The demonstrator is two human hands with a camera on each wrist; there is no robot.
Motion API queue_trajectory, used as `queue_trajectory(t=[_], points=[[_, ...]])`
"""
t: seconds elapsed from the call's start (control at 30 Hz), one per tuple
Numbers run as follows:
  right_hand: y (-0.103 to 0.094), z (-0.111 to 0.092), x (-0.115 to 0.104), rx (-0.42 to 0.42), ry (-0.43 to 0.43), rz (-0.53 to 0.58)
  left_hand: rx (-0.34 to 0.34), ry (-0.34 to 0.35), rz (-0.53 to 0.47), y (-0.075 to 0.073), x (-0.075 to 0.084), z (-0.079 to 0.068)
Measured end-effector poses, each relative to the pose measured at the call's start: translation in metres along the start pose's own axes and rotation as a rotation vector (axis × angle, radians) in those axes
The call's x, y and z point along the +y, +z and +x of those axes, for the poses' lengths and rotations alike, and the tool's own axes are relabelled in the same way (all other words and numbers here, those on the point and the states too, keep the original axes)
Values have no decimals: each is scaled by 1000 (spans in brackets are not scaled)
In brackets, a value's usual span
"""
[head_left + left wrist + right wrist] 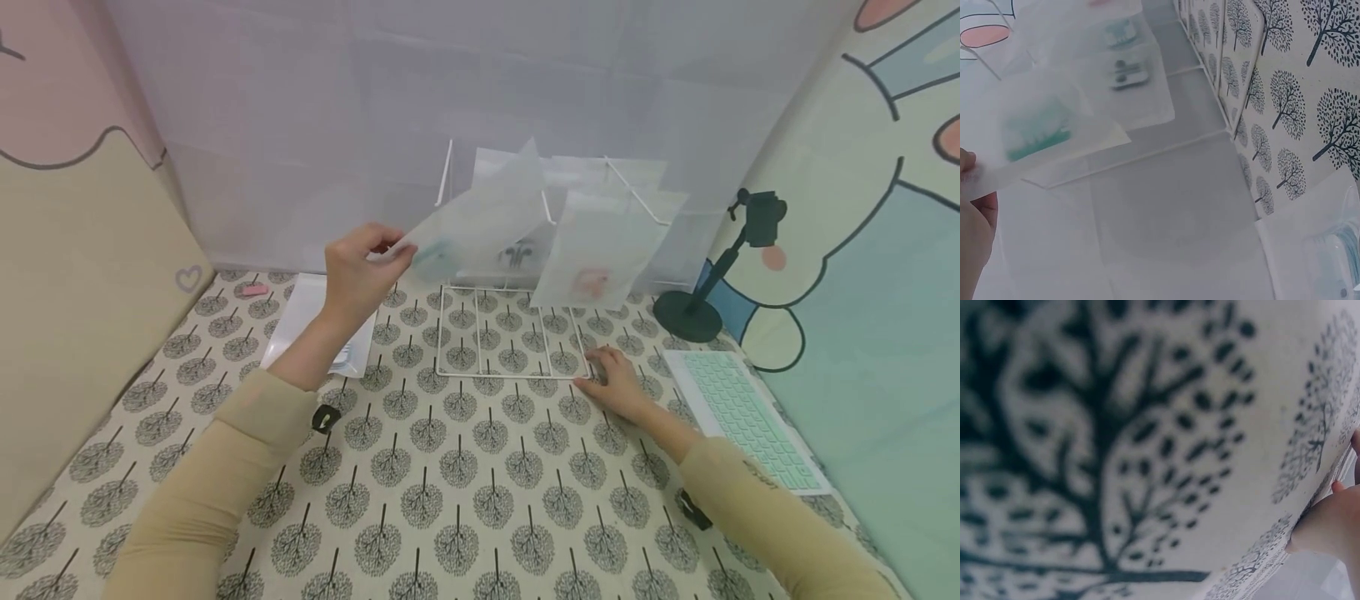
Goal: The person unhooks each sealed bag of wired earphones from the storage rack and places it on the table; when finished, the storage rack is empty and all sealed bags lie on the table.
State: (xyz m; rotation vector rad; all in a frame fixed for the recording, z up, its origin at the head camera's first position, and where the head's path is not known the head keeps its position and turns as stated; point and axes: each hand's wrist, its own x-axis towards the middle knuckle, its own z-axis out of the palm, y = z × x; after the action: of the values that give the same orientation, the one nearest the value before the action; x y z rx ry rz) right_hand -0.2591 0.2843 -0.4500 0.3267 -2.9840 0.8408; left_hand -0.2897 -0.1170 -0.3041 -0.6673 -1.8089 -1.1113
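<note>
My left hand (363, 271) pinches the near edge of a frosted zip bag (480, 217) with a teal-green item inside. The bag slants up to the left arm of a white wire rack (513, 377), overlapping that arm in the head view. Behind it hangs a bag with a dark item (516, 252). From the rack's right arm hangs another frosted bag (600, 250) with a red item low in it. At the front right corner of the rack's base, my right hand (618, 385) holds the wire between thumb and fingers. The right wrist view mostly shows printed cloth.
Left of the rack lies a white bag (300, 308) with a pale cable-like item. A small pink object (255, 290) is farther left. On the right are a mint-green keyboard (742, 408) and a black stand (690, 317). Fabric walls enclose the table's back and sides.
</note>
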Motion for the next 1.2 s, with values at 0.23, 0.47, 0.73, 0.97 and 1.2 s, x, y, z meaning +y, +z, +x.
queue_trajectory(t=[0.23, 0.47, 0.73, 0.97, 1.2], points=[[1, -1, -1, -2, -5, 0, 25, 85, 27, -7, 5, 4], [2, -2, -1, -1, -10, 14, 67, 144, 18, -11, 15, 8], [2, -1, -1, 8, -9, 0, 96, 147, -27, -14, 32, 12], [2, -3, 0, 10, -10, 11, 87, 145, -46, -18, 43, 14], [1, -4, 0, 16, -9, 1, 76, 178, -48, -24, 49, 18]])
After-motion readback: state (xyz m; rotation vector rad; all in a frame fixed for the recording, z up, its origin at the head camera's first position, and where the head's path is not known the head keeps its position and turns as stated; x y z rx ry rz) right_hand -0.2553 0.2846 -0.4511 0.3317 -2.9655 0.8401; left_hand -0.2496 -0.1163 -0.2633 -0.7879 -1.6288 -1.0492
